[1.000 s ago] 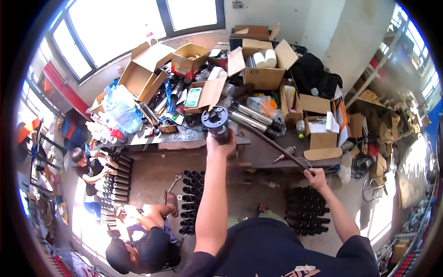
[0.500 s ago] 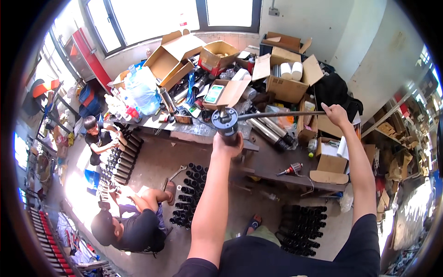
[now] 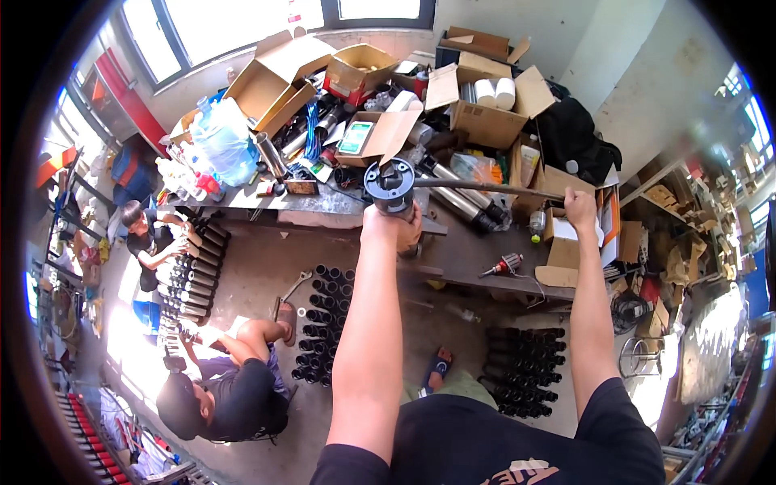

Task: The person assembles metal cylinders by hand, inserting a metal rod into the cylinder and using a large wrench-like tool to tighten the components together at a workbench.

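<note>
My left hand (image 3: 402, 226) is wrapped round a black cylindrical part (image 3: 390, 192) with a round flanged end and holes in its face, held upright at the bench's front edge. A long thin dark bar (image 3: 493, 187) runs from the cylinder's top out to the right. My right hand (image 3: 580, 208) is closed round the bar's far end, with the arm stretched out. Exactly how the bar meets the cylinder cannot be made out.
The workbench (image 3: 477, 287) carries open cardboard boxes (image 3: 493, 121), metal tubes (image 3: 461, 206) and a red-and-silver corded tool (image 3: 503, 265). Black cylinders (image 3: 525, 364) stand in rows on the floor. A seated person (image 3: 234, 388) and another person (image 3: 153, 242) work at left, near a wrench (image 3: 296, 284).
The bar's right end has swung toward me with my right hand, so the bar now slopes more. My left hand keeps its hold on the cylinder. The whole view has shifted slightly.
</note>
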The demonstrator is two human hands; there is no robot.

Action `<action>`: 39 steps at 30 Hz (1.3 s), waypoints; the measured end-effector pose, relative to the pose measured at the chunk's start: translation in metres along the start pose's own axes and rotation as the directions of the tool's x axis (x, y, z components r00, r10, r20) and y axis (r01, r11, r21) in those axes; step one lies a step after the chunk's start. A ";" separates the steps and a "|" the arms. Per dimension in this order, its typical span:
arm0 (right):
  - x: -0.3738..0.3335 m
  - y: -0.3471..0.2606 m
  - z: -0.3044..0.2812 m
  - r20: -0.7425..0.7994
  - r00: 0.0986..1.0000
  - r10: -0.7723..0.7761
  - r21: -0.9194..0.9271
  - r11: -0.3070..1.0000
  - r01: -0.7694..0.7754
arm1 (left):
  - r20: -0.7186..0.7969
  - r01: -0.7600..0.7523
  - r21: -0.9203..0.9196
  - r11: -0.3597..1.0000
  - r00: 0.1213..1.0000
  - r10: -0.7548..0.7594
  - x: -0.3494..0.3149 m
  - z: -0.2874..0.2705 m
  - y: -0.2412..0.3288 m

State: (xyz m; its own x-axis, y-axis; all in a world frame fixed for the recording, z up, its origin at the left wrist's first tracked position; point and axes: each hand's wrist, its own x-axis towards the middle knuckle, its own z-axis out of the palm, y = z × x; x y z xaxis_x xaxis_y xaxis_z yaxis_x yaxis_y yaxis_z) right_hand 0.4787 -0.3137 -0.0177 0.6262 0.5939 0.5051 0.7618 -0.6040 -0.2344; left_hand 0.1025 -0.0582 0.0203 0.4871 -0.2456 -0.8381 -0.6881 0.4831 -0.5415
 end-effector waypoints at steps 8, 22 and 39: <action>-0.050 0.095 0.029 0.151 0.945 0.290 -0.170 0.949 -0.264 | 0.734 -0.489 0.322 0.810 0.670 0.113 0.031 -0.054 -0.007; -0.359 -0.088 0.108 0.725 0.298 0.621 -0.162 0.574 -0.803 | 0.951 -0.878 0.257 0.404 0.154 -0.269 -0.018 -0.151 -0.043; -0.381 -0.066 0.189 0.875 0.356 0.328 0.295 0.220 -0.930 | 0.865 -0.763 0.498 0.412 0.401 -0.302 0.027 -0.148 0.044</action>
State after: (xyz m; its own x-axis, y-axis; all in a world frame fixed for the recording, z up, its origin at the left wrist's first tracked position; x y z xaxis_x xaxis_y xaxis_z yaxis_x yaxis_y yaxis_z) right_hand 0.2213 -0.3996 -0.3512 0.6178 0.4784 -0.6241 -0.3657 -0.5279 -0.7666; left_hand 0.0052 -0.1682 -0.0357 0.8683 0.4825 -0.1150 -0.3877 0.8048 0.4495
